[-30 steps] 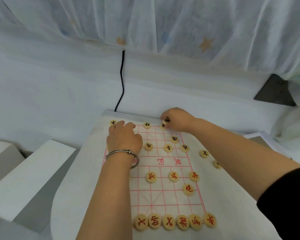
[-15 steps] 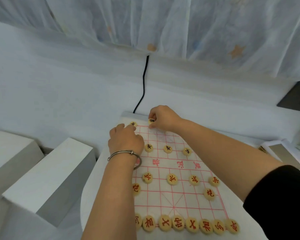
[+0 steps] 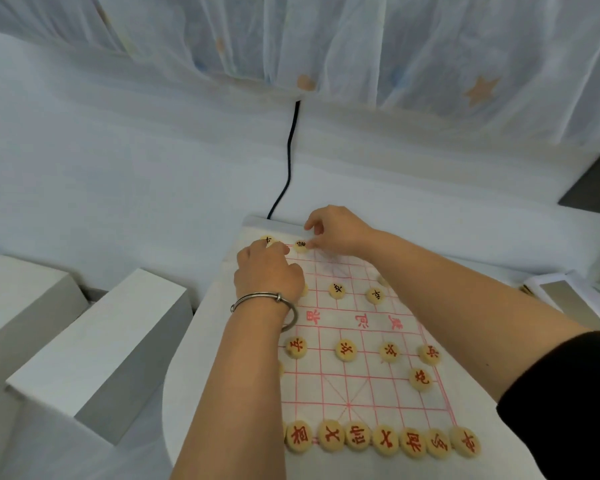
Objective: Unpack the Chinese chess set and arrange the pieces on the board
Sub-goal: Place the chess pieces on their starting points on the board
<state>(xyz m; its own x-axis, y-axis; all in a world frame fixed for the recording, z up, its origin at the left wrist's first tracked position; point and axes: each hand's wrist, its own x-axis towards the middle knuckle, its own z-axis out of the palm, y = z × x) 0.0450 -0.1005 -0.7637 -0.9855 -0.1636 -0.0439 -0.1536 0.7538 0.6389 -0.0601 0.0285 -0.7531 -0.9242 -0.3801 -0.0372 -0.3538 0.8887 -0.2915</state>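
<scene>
The cloth board (image 3: 357,386) with its red grid lies on a white table. Several red-lettered pieces (image 3: 357,438) line its near edge, with more red pieces (image 3: 346,350) a few rows up. Two black-lettered pieces (image 3: 336,290) stand beyond the middle strip. At the far edge, my right hand (image 3: 340,233) has curled fingers; one fingertip touches the right rim of a black piece (image 3: 301,245) lying flat, and the thumb is lifted behind it. My left hand (image 3: 267,271), wearing a bracelet, is curled knuckles-up beside the black corner piece (image 3: 266,240). What is under it is hidden.
White blocks (image 3: 94,341) stand to the left of the table, lower than the board. A black cable (image 3: 289,161) runs down the wall to the board's far edge. An open box (image 3: 568,299) sits at the right, and a dark object (image 3: 596,188) behind it.
My right hand carried a black piece leftward along the far edge and set it flat near the corner. My left hand stayed by the corner piece. The view shifted left.
</scene>
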